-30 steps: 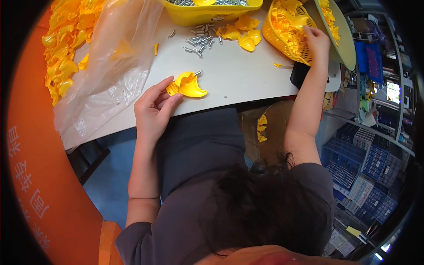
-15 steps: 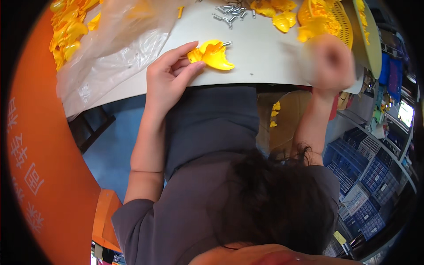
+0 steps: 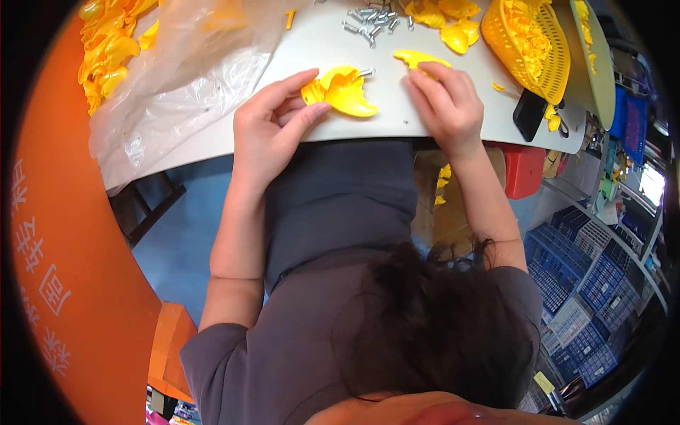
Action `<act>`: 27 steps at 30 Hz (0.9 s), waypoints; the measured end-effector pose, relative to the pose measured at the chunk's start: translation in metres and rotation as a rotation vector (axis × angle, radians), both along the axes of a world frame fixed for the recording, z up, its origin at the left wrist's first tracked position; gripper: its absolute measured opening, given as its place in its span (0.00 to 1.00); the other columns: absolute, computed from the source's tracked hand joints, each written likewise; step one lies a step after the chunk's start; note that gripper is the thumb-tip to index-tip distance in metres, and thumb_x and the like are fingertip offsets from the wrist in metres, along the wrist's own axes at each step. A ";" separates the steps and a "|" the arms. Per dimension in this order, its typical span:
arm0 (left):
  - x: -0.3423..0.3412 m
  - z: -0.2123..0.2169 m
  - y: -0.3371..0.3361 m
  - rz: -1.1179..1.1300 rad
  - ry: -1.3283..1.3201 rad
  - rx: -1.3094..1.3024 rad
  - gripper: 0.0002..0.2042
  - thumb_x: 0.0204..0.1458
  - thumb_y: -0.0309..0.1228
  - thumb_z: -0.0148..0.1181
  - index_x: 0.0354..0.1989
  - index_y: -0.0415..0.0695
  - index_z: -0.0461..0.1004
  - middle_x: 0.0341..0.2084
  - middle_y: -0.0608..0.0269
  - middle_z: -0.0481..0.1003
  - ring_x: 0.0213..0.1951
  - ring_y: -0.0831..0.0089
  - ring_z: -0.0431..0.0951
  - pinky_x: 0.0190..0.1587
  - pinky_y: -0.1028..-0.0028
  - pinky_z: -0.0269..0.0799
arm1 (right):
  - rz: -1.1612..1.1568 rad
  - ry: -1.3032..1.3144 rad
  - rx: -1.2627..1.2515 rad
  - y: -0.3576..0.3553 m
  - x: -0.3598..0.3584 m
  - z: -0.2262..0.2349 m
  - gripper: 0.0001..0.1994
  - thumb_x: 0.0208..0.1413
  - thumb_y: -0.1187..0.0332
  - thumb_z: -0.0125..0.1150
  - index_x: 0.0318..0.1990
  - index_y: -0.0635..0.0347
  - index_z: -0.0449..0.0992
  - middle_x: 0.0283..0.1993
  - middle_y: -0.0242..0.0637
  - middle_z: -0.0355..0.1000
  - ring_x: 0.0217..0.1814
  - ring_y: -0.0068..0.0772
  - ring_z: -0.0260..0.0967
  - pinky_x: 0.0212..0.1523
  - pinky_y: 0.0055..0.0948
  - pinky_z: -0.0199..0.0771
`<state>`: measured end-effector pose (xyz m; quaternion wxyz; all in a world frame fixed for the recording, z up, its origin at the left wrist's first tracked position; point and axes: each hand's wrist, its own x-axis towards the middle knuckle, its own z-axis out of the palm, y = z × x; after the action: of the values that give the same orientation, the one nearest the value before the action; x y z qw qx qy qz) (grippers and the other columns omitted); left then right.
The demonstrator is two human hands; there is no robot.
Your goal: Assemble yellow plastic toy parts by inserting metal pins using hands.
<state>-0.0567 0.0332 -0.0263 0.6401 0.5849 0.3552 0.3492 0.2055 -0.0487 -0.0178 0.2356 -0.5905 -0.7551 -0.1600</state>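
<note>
Near the front edge of the white tabletop [image 3: 393,106], the left hand [image 3: 283,112] pinches a glossy, cupped yellow plastic shell [image 3: 350,101] by its left end, thumb against fingers; this grip seems to keep the hollow uncovered and the small silver metal cylinder [image 3: 366,72] at its upper rim clear. To its right, the right hand [image 3: 448,103] has thumb and forefinger closed on a slim, curved yellow plastic piece [image 3: 418,57], apparently leaving its left tip free. The two pieces are apart, with bare surface between them.

Beyond lie loose silver metal cylinders [image 3: 350,27], probably within easy reach. A perforated yellow plastic basket [image 3: 559,74] and a flat black object [image 3: 529,115] sit toward the right corner; a crumpled translucent plastic bag [image 3: 180,106] covers the left front edge, likely limiting the left hand's room.
</note>
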 end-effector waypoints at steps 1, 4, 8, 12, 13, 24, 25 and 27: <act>0.000 0.000 -0.001 0.004 0.001 -0.011 0.20 0.52 0.16 0.66 0.55 0.33 0.75 0.45 0.55 0.77 0.44 0.74 0.81 0.47 0.80 0.79 | 0.047 0.095 -0.027 0.000 -0.002 0.001 0.12 0.45 0.75 0.75 0.38 0.61 0.81 0.44 0.39 0.78 0.39 0.36 0.77 0.37 0.29 0.79; -0.003 0.003 -0.002 -0.003 0.007 -0.016 0.20 0.52 0.15 0.65 0.55 0.33 0.74 0.46 0.54 0.76 0.44 0.73 0.81 0.48 0.80 0.79 | 0.106 0.221 -0.046 0.003 -0.006 0.011 0.12 0.46 0.74 0.75 0.39 0.61 0.81 0.43 0.39 0.79 0.37 0.35 0.77 0.34 0.27 0.78; -0.004 0.002 -0.002 -0.008 0.013 -0.024 0.21 0.52 0.14 0.64 0.56 0.33 0.74 0.45 0.55 0.76 0.44 0.73 0.81 0.47 0.80 0.79 | -0.264 0.454 0.097 0.012 0.026 0.031 0.08 0.51 0.75 0.72 0.38 0.64 0.82 0.38 0.36 0.81 0.35 0.22 0.77 0.37 0.20 0.78; -0.002 0.000 0.000 -0.016 0.025 -0.026 0.21 0.52 0.14 0.64 0.56 0.33 0.74 0.44 0.56 0.76 0.43 0.74 0.81 0.46 0.81 0.78 | -0.660 0.460 0.551 0.011 0.117 0.105 0.07 0.56 0.69 0.69 0.39 0.62 0.84 0.34 0.31 0.81 0.36 0.20 0.77 0.37 0.20 0.76; -0.004 0.001 -0.002 -0.018 0.024 -0.024 0.21 0.52 0.14 0.64 0.56 0.33 0.74 0.44 0.56 0.76 0.43 0.74 0.81 0.46 0.81 0.78 | -0.674 0.539 0.609 0.008 0.152 0.128 0.09 0.56 0.66 0.70 0.38 0.61 0.85 0.32 0.31 0.81 0.34 0.20 0.77 0.37 0.20 0.76; -0.002 -0.001 0.001 -0.016 -0.009 -0.048 0.21 0.52 0.14 0.65 0.56 0.32 0.74 0.42 0.58 0.76 0.42 0.76 0.81 0.45 0.82 0.77 | -1.112 0.111 0.130 -0.002 0.406 0.108 0.23 0.49 0.49 0.73 0.44 0.56 0.82 0.35 0.31 0.79 0.35 0.25 0.77 0.36 0.31 0.76; -0.006 -0.002 0.000 -0.015 0.024 -0.054 0.21 0.52 0.14 0.64 0.56 0.32 0.73 0.42 0.57 0.76 0.42 0.75 0.81 0.45 0.82 0.77 | -0.989 0.320 0.095 0.007 0.357 0.110 0.22 0.50 0.50 0.72 0.44 0.58 0.83 0.38 0.34 0.80 0.36 0.26 0.78 0.39 0.31 0.77; -0.008 0.000 0.000 0.000 0.027 -0.064 0.21 0.52 0.13 0.64 0.56 0.32 0.73 0.42 0.57 0.76 0.42 0.75 0.81 0.46 0.82 0.77 | -0.789 0.590 -0.176 0.024 0.274 0.117 0.21 0.51 0.54 0.71 0.45 0.62 0.83 0.42 0.41 0.81 0.40 0.31 0.79 0.44 0.31 0.77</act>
<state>-0.0648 0.0334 -0.0265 0.6536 0.5689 0.3749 0.3296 0.4798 -0.0251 0.0989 0.3099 -0.8689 -0.3859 0.0012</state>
